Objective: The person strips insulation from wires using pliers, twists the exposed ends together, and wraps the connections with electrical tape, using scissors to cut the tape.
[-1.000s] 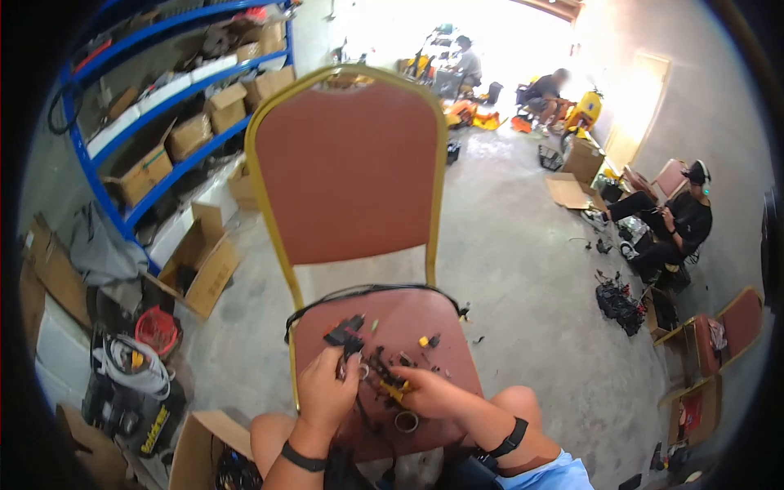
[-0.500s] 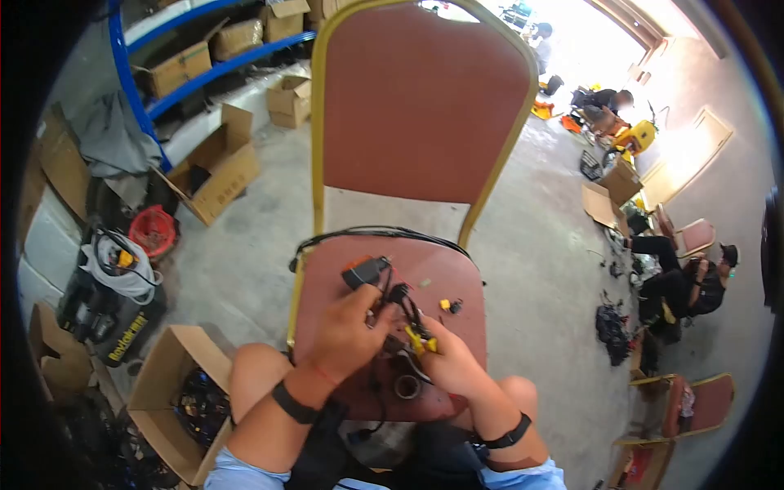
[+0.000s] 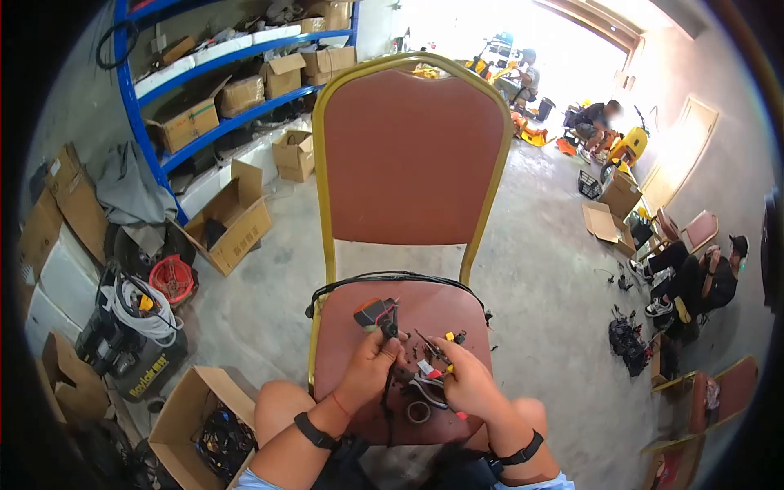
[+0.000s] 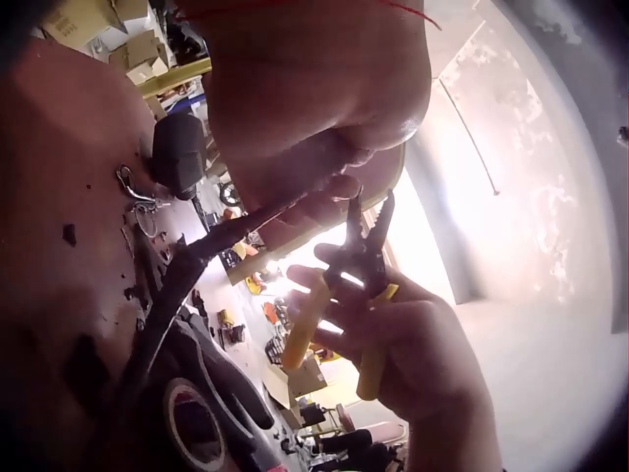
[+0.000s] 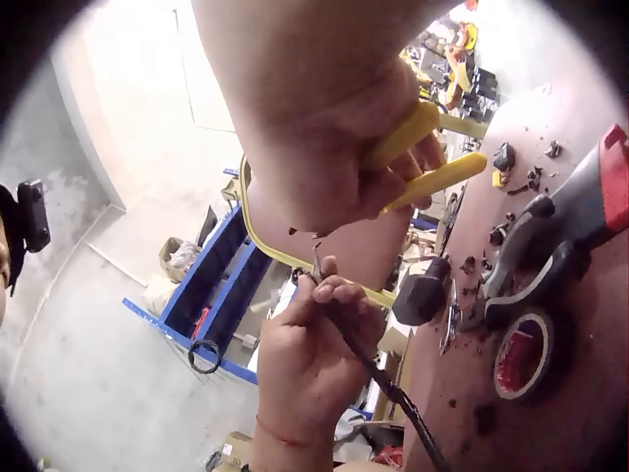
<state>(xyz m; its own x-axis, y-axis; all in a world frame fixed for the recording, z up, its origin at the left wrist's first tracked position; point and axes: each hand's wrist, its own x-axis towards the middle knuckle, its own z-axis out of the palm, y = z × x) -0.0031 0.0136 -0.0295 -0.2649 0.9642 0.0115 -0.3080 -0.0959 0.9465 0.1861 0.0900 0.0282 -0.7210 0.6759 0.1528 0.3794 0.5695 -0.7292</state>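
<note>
- Over the chair [image 3: 341, 327], the left hand [image 3: 367, 371] pinches the cable [image 4: 211, 236] near its end, likely to steady it.
- The right hand [image 3: 472, 382] grips the pliers [image 4: 362, 267] loosely, so their jaws stand parted.

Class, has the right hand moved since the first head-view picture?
Yes: judged against the chair seat, the right hand has moved to the right, nearer the seat's right edge.

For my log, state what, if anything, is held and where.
The right hand holds yellow-handled pliers by the handles; the left hand pinches a black cable near one end.
</note>
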